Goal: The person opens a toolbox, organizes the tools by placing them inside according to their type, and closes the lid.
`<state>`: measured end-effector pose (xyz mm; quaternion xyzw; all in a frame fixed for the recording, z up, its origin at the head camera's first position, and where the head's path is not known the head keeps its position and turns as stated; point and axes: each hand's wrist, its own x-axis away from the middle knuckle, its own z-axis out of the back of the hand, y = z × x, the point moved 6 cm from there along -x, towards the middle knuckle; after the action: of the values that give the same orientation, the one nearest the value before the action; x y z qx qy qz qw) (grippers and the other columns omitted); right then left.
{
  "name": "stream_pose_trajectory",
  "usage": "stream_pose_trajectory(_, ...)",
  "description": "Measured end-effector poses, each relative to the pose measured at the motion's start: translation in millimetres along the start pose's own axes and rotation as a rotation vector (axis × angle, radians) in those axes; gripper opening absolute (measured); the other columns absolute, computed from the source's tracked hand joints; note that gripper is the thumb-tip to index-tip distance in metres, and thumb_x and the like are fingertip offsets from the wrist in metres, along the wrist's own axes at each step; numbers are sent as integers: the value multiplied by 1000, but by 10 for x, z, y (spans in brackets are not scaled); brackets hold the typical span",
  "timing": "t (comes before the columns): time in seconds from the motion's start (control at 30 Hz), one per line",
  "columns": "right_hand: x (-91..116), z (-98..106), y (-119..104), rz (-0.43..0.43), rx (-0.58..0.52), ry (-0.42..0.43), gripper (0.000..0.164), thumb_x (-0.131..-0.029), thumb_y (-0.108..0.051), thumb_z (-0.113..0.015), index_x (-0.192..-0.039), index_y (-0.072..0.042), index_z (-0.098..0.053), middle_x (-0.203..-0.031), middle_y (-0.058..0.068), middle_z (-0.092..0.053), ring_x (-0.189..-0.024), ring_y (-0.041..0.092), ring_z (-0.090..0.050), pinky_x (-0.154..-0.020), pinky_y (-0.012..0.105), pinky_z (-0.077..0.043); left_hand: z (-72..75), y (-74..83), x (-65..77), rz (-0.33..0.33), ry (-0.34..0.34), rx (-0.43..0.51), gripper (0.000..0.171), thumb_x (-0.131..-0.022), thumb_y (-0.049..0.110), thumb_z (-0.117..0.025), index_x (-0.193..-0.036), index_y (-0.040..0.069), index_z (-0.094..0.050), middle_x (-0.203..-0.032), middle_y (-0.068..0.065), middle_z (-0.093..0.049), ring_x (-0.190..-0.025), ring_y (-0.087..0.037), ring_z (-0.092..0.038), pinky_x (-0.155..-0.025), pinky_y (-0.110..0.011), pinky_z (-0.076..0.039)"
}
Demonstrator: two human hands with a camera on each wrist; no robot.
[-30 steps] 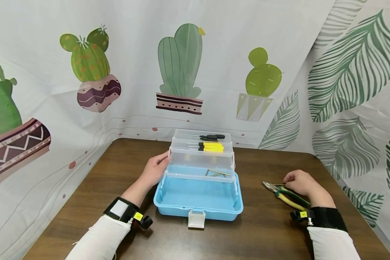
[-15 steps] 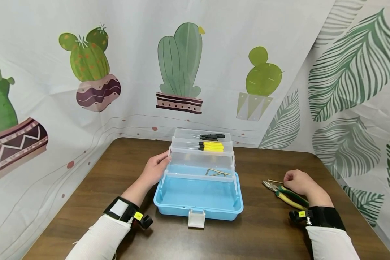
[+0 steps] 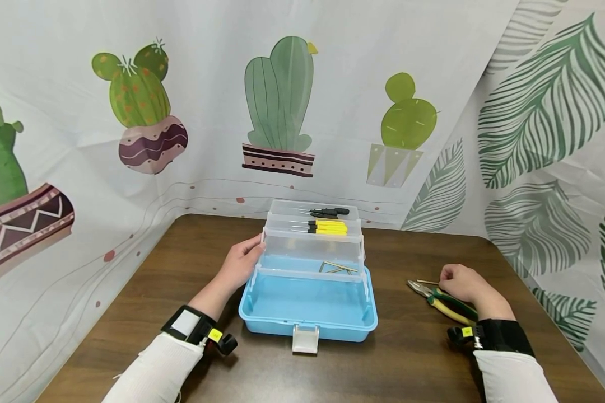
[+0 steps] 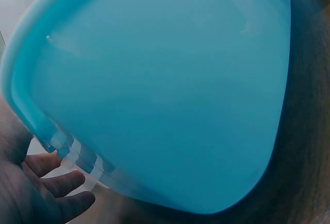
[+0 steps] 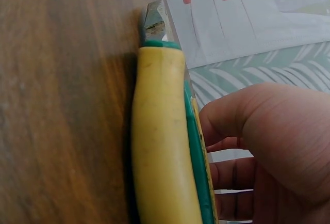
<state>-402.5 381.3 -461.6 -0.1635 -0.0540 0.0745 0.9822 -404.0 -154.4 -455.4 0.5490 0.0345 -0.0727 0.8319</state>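
Note:
A blue toolbox (image 3: 307, 305) stands with its clear trays folded out and up. My left hand (image 3: 241, 262) holds the left side of the trays; in the left wrist view its fingers (image 4: 67, 185) reach behind the box, with the thumb out of sight. Brass hex keys (image 3: 338, 267) lie in the lowest tray. To the right, pliers (image 3: 451, 305) with yellow and green handles lie on the table. Just beyond them my right hand (image 3: 466, 282) pinches a thin brass hex key (image 3: 427, 282), whose one end sticks out leftward. Its other end is hidden.
Yellow-handled screwdrivers (image 3: 329, 228) lie in the middle tray and black-handled ones (image 3: 327, 213) in the top tray. A white latch (image 3: 305, 339) hangs at the box front. Behind the brown table (image 3: 383, 364) hangs a printed cloth (image 3: 343, 112).
The hex key by the right hand has shifted slightly and now shows more clearly above the pliers. The right wrist has drifted slightly left. My left hand and the toolbox stay in place.

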Motion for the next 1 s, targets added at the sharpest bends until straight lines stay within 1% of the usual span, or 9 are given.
stream_pose_trajectory(0.2, -2, -22, 24, -4, 0, -7, 10, -90, -16, -59, -82, -12, -59, -82, 6, -61, -74, 21, -53, -65, 33, -39, -8, 1, 5, -15, -1, -8, 48, -108, 45, -49, -153, 27, -50, -158, -4, -51, -142, -32, -54, -107, -57, -51)
stream_pose_trajectory(0.37, 1, -11, 12, 6, 3, 2, 9, -90, -16, -59, -82, -12, -59, -83, 6, -61, -75, 21, -53, -65, 34, -39, -11, 18, -1, -18, -1, 3, 47, -108, 44, -49, -152, 28, -51, -156, -4, -53, -141, -31, -54, -107, -57, -51)
stream_pose_trajectory(0.5, 6, -8, 12, 9, 4, 2, 7, -90, -14, -58, -83, -12, -57, -84, 6, -61, -76, 22, -53, -66, 34, -39, -12, 3, -1, -7, -1, -6, 48, -108, 46, -49, -153, 29, -51, -156, -3, -53, -140, -32, -55, -106, -57, -52)
stream_pose_trajectory(0.7, -2, 0, 49, 21, 2, 26, 6, -87, -11, -59, -82, -13, -58, -84, 7, -62, -76, 23, -54, -66, 34, -41, -14, 1, 5, -10, -2, -5, 48, -108, 45, -49, -153, 28, -51, -155, -4, -54, -138, -32, -57, -104, -56, -53)
stream_pose_trajectory(0.87, -17, 26, 66, 42, 5, 56, 6, -84, -7, -61, -81, -12, -59, -84, 8, -63, -75, 23, -55, -67, 35, -43, -5, 0, 0, -17, 3, -8, 48, -108, 45, -49, -153, 27, -51, -156, -5, -54, -140, -32, -56, -106, -56, -52)
stream_pose_trajectory(1.0, -21, 46, 63, 56, 3, 70, 5, -82, -5, -62, -81, -9, -59, -82, 8, -63, -75, 24, -54, -67, 36, -44, 1, -16, -2, -11, 4, -7, 49, -108, 46, -49, -153, 28, -50, -156, -4, -53, -140, -32, -55, -106, -57, -51)
